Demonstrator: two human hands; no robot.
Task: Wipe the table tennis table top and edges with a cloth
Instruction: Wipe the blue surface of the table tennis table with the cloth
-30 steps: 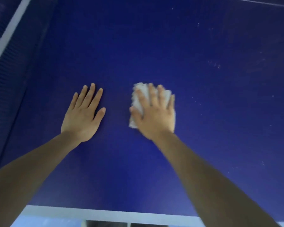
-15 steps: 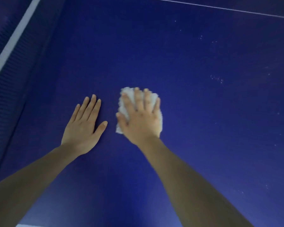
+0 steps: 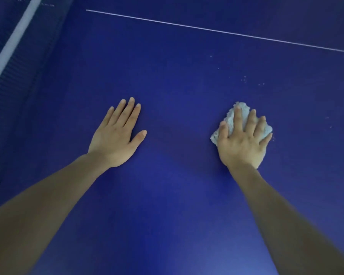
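Observation:
The blue table tennis table top [image 3: 177, 80] fills the view. My right hand [image 3: 243, 141] lies flat with spread fingers on a crumpled white cloth [image 3: 231, 119], pressing it onto the table at the right of centre. The cloth sticks out beyond my fingertips and beside my thumb; the rest is hidden under my palm. My left hand [image 3: 117, 133] rests palm down on the bare table surface to the left, fingers straight and close together, holding nothing.
The net [image 3: 12, 76] with its white top band runs along the left side. A thin white centre line [image 3: 216, 30] crosses the table far ahead. Small white specks [image 3: 252, 81] dot the surface beyond and to the right of the cloth.
My right hand slid the cloth left toward my left hand, then well to the right, away from it. My left hand stayed planted. The view tilted further from the near edge.

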